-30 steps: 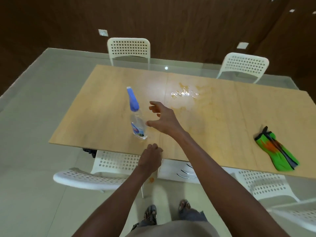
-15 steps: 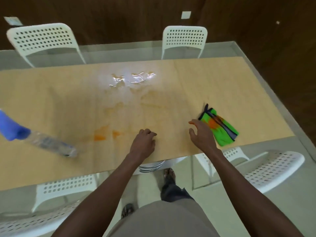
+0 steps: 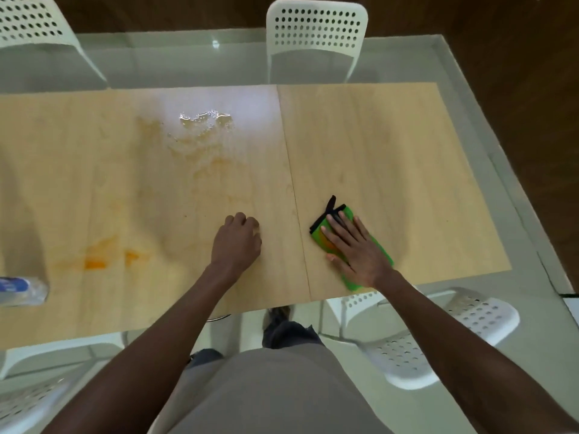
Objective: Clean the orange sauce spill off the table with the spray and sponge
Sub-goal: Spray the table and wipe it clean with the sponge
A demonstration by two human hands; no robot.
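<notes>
Where the right hand (image 3: pixel 357 250) hovered short a moment ago, its straight, spread fingers now press the sponge (image 3: pixel 380 253); left hand (image 3: pixel 237 242) rests curled, holding nothing. Wiping the spill (image 3: pixel 94 263) comes next.

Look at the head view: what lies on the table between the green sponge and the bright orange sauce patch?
The left hand, fingers curled, resting on the wooden table, sits between the green sponge and the orange sauce patch.

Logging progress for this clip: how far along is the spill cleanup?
Done: spray looks applied, wet sheen on the table; spray bottle set down at the left edge. In hand: right hand flat on the green sponge; left hand rests curled. Left: orange sauce unwiped.
</notes>
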